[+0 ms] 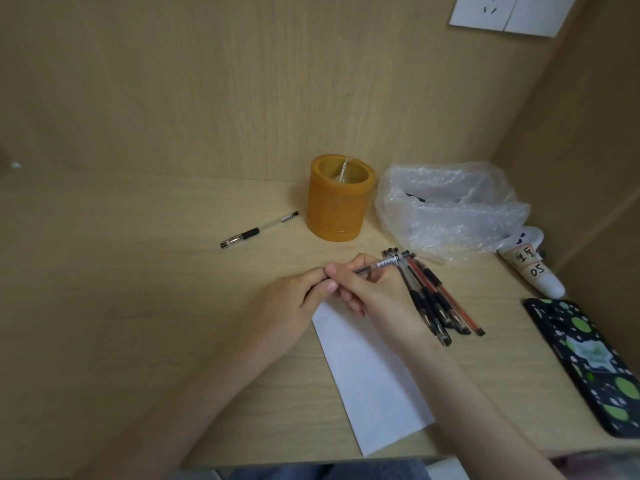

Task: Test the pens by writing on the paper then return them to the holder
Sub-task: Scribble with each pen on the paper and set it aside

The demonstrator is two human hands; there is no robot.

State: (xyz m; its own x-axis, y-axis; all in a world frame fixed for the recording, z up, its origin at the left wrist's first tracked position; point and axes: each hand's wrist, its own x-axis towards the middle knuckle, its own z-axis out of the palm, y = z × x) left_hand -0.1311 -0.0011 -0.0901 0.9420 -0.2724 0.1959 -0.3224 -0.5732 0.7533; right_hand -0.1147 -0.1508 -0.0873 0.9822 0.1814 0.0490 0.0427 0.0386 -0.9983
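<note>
My right hand (374,292) grips a clear pen (382,264) that points left over the top end of a white paper (374,382). My left hand (298,299) meets it at the pen's tip end, fingers curled round that end; the tip and any cap are hidden. Several pens, black and red (436,299), lie in a bunch right of my right hand. One capped black pen (259,229) lies alone on the desk, left of the orange holder (341,199). The holder stands upright at the back with one thin pen inside.
A crumpled clear plastic bag (450,206) lies right of the holder. A white labelled tube (533,268) and a phone in a green-spotted black case (588,362) sit at the right. Wooden walls close the back and right; the desk's front edge (311,460) is near.
</note>
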